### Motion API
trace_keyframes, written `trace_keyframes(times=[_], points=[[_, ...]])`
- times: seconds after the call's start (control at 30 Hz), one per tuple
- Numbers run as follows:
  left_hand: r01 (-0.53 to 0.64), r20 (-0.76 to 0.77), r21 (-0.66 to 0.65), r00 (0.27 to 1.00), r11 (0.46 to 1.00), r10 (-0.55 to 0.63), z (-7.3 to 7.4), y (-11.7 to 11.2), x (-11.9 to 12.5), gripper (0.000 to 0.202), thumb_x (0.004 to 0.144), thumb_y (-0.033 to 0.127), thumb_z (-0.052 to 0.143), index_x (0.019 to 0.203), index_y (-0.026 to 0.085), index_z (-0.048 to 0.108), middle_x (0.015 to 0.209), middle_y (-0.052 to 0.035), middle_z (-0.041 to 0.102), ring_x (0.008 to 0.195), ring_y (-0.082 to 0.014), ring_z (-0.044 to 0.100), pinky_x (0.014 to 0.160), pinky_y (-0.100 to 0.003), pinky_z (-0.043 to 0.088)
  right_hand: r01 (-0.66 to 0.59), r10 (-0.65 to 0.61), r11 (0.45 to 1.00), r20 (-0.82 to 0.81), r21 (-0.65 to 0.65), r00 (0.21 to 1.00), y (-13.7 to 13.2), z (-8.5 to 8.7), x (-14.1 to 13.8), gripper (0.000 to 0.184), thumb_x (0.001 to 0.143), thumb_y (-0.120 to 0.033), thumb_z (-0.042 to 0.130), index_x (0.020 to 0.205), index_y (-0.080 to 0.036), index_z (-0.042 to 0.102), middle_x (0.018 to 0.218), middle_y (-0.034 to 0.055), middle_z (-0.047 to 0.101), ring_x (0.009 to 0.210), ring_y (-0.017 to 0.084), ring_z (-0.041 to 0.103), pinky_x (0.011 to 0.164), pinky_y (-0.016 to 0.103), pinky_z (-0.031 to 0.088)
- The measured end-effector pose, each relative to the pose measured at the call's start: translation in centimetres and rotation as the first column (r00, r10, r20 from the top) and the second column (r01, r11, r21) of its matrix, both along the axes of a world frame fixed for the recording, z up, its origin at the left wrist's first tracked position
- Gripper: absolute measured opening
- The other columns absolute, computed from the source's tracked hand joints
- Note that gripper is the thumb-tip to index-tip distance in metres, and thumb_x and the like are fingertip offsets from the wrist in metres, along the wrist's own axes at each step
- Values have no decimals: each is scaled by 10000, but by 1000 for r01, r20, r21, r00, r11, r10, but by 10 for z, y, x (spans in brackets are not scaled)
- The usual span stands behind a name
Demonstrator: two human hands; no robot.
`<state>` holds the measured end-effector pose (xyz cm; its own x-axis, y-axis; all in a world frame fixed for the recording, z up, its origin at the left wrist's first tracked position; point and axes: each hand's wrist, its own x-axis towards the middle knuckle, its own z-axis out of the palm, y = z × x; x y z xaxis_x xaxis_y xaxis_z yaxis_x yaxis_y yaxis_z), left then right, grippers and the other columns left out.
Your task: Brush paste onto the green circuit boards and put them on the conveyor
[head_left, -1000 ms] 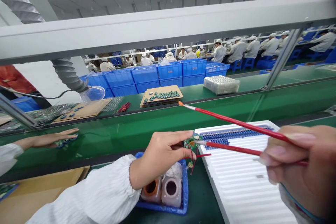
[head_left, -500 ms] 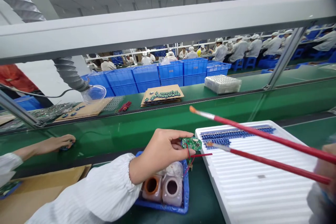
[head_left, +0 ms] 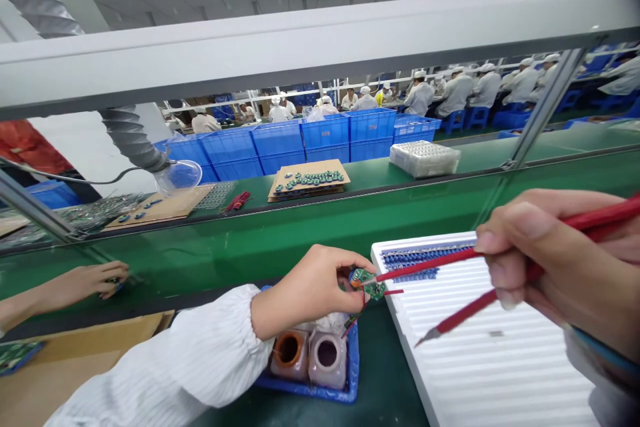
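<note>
Between thumb and fingers, my left hand pinches a small green circuit board with red wires hanging from it. Two red-handled paintbrushes are in my right hand, fingers closed round their handles. The upper brush's orange-stained tip meets the face of the board; the lower brush points down over the white foam tray. Below my left wrist, a blue bin holds two open jars, one with an orange-stained mouth and one with a pale rim, beside crumpled white material.
Rows of blue parts lie at the tray's far end. Another person's hand holds a small part at the left, by a cardboard sheet. Behind the green ledge are boards on cardboard, a clear tray stack and a duct hose.
My right hand has come in from the right edge, bringing one brush tip onto the circuit board. The board has turned slightly in my left hand. The other person's hand has shifted left.
</note>
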<state>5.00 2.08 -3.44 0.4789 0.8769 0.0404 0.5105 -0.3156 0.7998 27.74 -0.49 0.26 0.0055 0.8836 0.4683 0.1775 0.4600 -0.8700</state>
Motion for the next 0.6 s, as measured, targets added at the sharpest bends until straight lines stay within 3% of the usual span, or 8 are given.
trace_keyframes(times=[0.13, 0.3, 0.6], points=[[25, -102, 79, 995, 997, -17, 0, 0, 0, 337, 624, 137, 600, 946, 165, 696, 715, 4, 650, 606, -105, 548, 557, -173, 403, -81, 81, 996, -6, -31, 997, 11, -6, 1, 357, 809, -536, 623, 686, -200, 618, 464, 15, 473, 344, 146, 454, 224, 198, 322], [86, -195, 194, 980, 977, -47, -1, 4, 0, 292, 627, 160, 608, 907, 155, 691, 752, 6, 651, 614, -99, 536, 571, -181, 382, 12, -12, 1000, -13, 7, 1000, 11, -3, -3, 336, 824, -519, 621, 701, -206, 616, 496, 11, 507, 346, 131, 467, 218, 166, 306], [22, -175, 108, 985, 994, -3, -4, 6, -1, 310, 629, 196, 607, 925, 143, 683, 662, 9, 620, 538, -84, 509, 508, -172, 359, 71, -69, 995, -23, 67, 997, 9, -2, -4, 325, 807, -503, 651, 697, -199, 613, 507, 19, 507, 372, 141, 490, 231, 168, 325]])
